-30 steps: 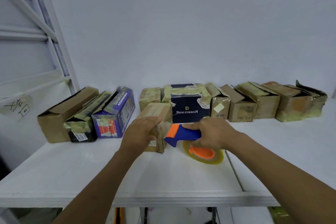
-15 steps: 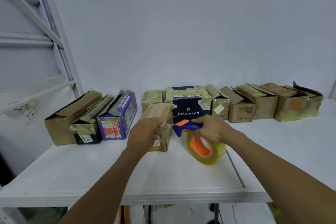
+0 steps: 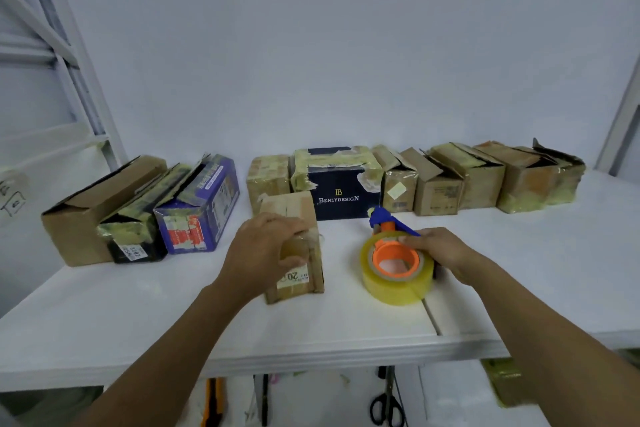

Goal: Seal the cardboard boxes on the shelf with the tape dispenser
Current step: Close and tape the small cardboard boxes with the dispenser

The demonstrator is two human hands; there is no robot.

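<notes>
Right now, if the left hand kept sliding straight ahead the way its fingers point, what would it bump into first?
Probably the dark Benlydesign box. The left hand rests on the small cardboard box, its fingers aimed up and right toward it, though depth is unclear.

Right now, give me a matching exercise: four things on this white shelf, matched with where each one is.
1. small brown cardboard box
2. roll of yellowish clear tape on the orange and blue tape dispenser
3. dark navy Benlydesign box
4. purple printed box

A. back row, centre
B. under the left hand
C. left group, rightmost
D. under the right hand

Pairs: 1-B, 2-D, 3-A, 4-C
</notes>
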